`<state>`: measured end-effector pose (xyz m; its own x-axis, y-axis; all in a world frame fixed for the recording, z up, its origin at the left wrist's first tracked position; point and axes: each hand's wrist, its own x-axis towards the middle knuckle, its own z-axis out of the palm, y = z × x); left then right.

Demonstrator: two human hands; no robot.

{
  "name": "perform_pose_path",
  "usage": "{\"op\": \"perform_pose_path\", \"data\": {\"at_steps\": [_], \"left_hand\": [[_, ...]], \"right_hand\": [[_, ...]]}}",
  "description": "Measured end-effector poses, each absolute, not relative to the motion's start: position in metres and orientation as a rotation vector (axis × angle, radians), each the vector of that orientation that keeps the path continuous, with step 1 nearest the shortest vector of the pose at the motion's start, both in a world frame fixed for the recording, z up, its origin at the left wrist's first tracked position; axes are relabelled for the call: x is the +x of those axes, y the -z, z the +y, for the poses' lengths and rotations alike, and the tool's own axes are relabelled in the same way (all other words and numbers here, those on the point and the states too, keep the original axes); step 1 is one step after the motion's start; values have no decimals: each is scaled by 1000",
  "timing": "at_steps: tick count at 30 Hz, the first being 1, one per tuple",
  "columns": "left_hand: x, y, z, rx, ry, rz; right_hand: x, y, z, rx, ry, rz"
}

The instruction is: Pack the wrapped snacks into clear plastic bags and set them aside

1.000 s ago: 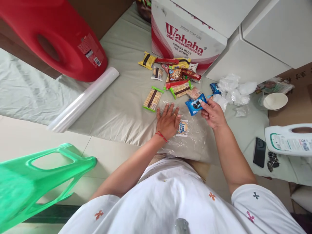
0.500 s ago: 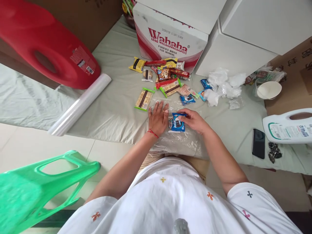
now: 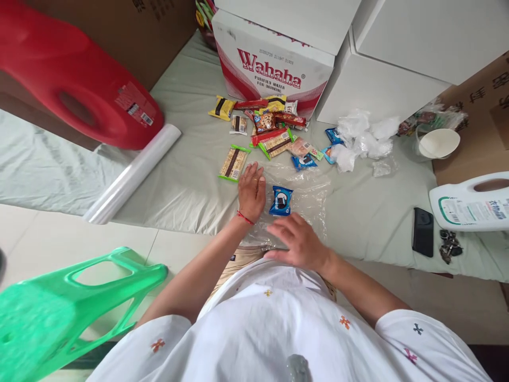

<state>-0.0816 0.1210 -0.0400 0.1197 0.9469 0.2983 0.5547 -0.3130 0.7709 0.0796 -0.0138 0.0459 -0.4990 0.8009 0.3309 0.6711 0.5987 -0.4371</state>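
My left hand (image 3: 252, 192) lies flat, fingers stretched out, on the left edge of a clear plastic sheet (image 3: 310, 199) spread on a pale cloth. A blue cookie packet (image 3: 280, 200) rests on the sheet just right of that hand. My right hand (image 3: 299, 243) hovers over the sheet's near edge, fingers loosely spread, holding nothing. A pile of several wrapped snacks (image 3: 270, 130) lies beyond the sheet, with a green-edged biscuit pack (image 3: 233, 162) close to my left fingertips.
A red jug (image 3: 75, 79) and a roll of cling film (image 3: 133, 172) lie at left. A Wahaha carton (image 3: 274, 63) and white boxes stand behind. Crumpled plastic (image 3: 361, 135), a paper cup (image 3: 438, 143), a white jug (image 3: 469, 204), a phone (image 3: 422, 232) and a green stool (image 3: 75, 302) surround.
My right hand carried the blue cookie packet from the pile onto the plastic sheet, let go of it and drew back toward my body. My left hand stayed flat on the sheet.
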Motion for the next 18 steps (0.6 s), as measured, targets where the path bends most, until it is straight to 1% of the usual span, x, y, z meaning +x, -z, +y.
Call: {"op": "perform_pose_path", "data": {"at_steps": [3,9,14,18], "left_hand": [[-83,45,131,1930,-1092,1477],[-76,35,144,1905,-869,1667],[-72,14,155,1881,-614,1823],[-76,0,171,1891,-445,1773]], "right_hand": [[56,-24,-31,-1126,-212,-2520],[26,18,-25,-1441,-149,-2479],[21,23,-32,-1445,-196,-2497],[28,19,-40,-1398,-173,-2464]]}}
